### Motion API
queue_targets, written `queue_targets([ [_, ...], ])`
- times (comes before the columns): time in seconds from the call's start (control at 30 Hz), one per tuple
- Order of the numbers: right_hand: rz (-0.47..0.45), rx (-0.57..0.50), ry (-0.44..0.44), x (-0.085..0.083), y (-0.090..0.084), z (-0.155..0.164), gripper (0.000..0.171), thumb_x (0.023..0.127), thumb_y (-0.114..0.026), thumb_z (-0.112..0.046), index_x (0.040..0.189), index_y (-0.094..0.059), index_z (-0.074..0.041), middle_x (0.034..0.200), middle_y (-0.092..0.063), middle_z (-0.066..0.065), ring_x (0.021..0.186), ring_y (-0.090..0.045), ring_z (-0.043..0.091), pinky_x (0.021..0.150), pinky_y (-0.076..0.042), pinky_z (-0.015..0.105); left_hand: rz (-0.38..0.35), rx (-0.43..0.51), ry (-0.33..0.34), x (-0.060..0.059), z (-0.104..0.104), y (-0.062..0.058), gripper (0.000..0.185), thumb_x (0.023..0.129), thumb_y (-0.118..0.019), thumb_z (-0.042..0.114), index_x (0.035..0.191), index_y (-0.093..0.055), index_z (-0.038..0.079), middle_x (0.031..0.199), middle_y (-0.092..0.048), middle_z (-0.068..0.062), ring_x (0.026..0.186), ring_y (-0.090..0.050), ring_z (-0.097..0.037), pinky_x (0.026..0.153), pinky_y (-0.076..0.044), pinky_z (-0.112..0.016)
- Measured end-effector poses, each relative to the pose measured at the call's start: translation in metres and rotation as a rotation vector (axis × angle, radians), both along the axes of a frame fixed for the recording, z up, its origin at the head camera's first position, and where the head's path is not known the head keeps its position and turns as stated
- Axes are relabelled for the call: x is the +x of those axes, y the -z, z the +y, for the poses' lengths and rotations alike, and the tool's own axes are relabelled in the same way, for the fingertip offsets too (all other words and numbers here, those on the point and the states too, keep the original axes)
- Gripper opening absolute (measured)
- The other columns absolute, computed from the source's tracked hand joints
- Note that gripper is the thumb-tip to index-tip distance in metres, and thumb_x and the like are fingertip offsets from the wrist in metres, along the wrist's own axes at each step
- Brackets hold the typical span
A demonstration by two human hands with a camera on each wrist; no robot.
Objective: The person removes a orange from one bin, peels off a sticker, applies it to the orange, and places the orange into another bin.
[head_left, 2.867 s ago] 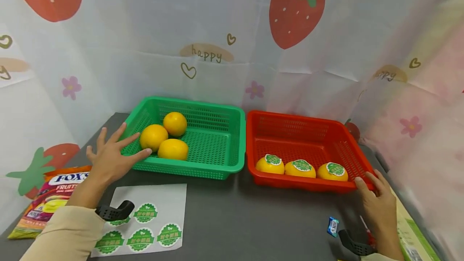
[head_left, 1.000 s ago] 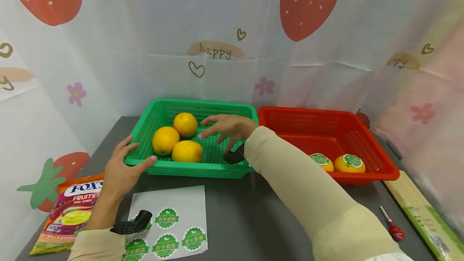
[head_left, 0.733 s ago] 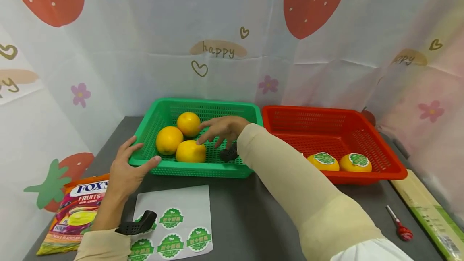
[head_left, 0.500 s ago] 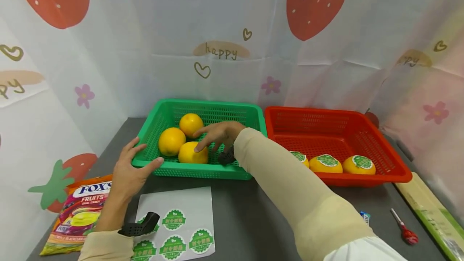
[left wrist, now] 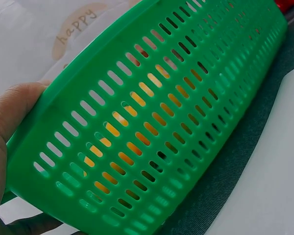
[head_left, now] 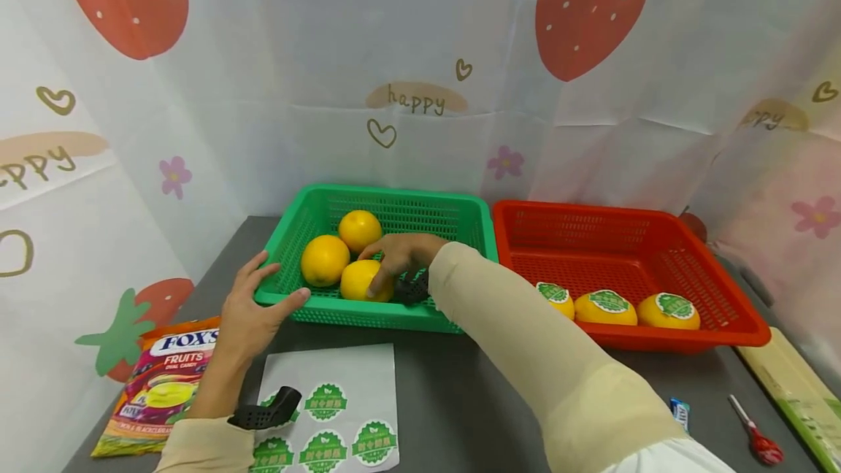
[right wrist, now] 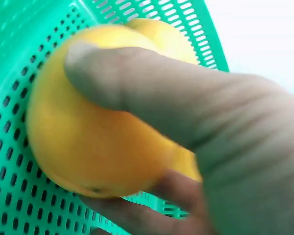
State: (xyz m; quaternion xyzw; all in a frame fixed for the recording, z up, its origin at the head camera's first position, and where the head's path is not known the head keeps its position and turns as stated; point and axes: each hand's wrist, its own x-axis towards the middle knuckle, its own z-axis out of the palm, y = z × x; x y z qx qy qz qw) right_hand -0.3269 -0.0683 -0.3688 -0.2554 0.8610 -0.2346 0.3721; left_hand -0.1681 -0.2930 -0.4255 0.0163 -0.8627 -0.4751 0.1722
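Note:
Three oranges without stickers are in the green plastic basket (head_left: 381, 316). My right hand (head_left: 406, 252) reaches into it and grips the nearest orange (head_left: 358, 281). In the right wrist view the thumb lies over that orange (right wrist: 98, 142) and the fingers are around its other side. Another orange (head_left: 325, 260) touches it on the left, with a third orange (head_left: 360, 231) behind. My left hand (head_left: 252, 312) holds the basket's front left corner, thumb at the front and fingers along the left side. In the left wrist view the thumb (left wrist: 19, 105) lies at the rim.
To the right, a red basket (head_left: 657, 338) holds three oranges with green stickers. A sticker sheet (head_left: 361, 371) lies before the green basket. A candy bag (head_left: 164, 389) is at left; a lollipop (head_left: 762, 440), blue wrapped candy (head_left: 680, 412) and green-and-beige package (head_left: 798, 393) are at right.
My right hand has crossed from the red basket's right corner into the green basket and closed on the nearest orange. My left hand has settled on the green basket's corner. The view has shifted.

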Motion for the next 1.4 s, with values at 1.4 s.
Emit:
queue_targets([
  [1.4,0.357,-0.732,0.327,0.192,0.093,0.203,0.075,0.076,-0.084,-0.024,0.139,-0.044,-0.013,0.132,-0.051,0.002,0.109,-0.053,0.022,0.093,-0.045,0.038,0.678,-0.072,0.125,0.033,0.056,-0.054,0.056,0.077,-0.071,0.001,0.131,-0.056,-0.002,0.123,-0.057,-0.017,0.114,-0.050,-0.023,0.093,-0.037,-0.032],
])
